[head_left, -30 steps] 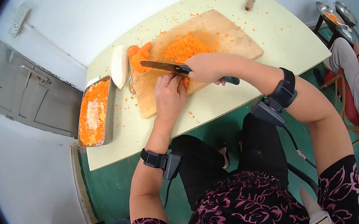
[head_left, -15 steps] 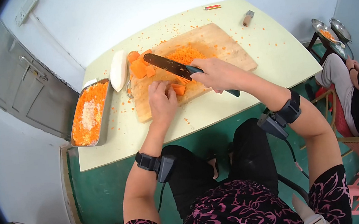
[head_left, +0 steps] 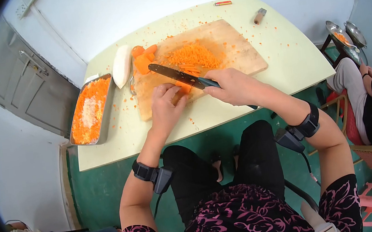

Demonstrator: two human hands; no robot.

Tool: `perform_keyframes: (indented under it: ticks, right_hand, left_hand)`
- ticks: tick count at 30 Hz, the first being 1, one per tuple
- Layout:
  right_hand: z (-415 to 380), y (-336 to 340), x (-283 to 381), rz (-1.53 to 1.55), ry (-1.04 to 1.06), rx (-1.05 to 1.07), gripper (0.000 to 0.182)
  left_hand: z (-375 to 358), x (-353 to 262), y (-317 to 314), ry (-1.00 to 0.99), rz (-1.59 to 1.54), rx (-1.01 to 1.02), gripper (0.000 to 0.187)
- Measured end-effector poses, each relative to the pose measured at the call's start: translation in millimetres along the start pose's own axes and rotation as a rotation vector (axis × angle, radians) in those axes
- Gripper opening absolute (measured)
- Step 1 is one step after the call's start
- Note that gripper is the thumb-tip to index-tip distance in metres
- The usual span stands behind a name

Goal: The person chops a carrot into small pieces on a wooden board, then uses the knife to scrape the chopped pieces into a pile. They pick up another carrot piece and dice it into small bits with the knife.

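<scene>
My right hand (head_left: 234, 87) grips the dark handle of a kitchen knife (head_left: 175, 74), whose blade points up and left over the cutting board (head_left: 246, 58). Under the blade's near side is a carrot piece (head_left: 184, 88), with the curled fingers of my left hand (head_left: 166, 107) pressed against it. Just beyond the blade lie thin carrot sticks (head_left: 190, 70) and a spread of diced carrot (head_left: 194, 55). Larger carrot chunks (head_left: 143, 64) are gathered at the board's far left corner. My left fingertips partly hide the carrot piece.
A peeled white radish (head_left: 122, 67) lies left of the board, beside a metal tray (head_left: 109, 112) of chopped carrot with a pale heap on top. Farther back are a lighter (head_left: 223, 3) and a wooden-handled tool (head_left: 259, 16). People sit at both sides.
The knife has come down toward me, closer to my left fingers. Carrot sticks now show beyond the blade. The view has shifted slightly.
</scene>
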State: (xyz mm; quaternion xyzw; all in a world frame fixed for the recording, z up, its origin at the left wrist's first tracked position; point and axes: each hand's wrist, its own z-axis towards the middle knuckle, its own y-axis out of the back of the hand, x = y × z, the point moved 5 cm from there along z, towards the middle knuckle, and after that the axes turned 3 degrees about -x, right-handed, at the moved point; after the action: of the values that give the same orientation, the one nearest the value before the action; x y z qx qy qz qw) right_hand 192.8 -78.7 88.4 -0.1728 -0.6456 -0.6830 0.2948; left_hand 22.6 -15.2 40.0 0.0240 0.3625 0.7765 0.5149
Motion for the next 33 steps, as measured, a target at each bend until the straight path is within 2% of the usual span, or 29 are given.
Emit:
perform_keyframes:
  ticks: [2,5,14,17,20,23,25,28,33]
  right_hand:
    - [3,-7,-4,-0.114,0.143,-0.082,0.031]
    - [4,-1,1,-0.075,0.040,-0.047,0.026]
    - [8,-1,-5,-0.093,0.071,-0.029,0.024]
    - [11,-4,-12,-0.108,0.057,0.009,0.029]
    - [8,0,-12,0.015,-0.067,0.098,0.027]
    - [9,-3,-19,0.011,0.022,0.036,0.026]
    - [10,-3,-19,0.013,0.029,0.042,0.025]
    - [10,-4,-20,0.017,0.050,0.044,0.024]
    - [11,-3,-21,0.048,0.012,0.067,0.025]
  left_hand:
    - [-2,-5,-1,-0.028,0.013,-0.009,0.020]
    - [-1,-7,-5,-0.016,0.041,-0.011,0.019]
    - [1,-2,-8,-0.013,0.064,-0.022,0.012]
    - [4,1,-9,-0.005,0.045,0.000,0.011]
    - [3,6,-11,0.000,0.025,0.011,0.011]
    - [3,4,-10,-0.010,0.056,0.024,0.013]
    - [8,-9,-5,-0.034,0.118,0.022,0.016]
    - [8,-7,-10,0.030,0.141,0.058,0.017]
    - [9,-2,-15,0.022,0.076,0.091,0.018]
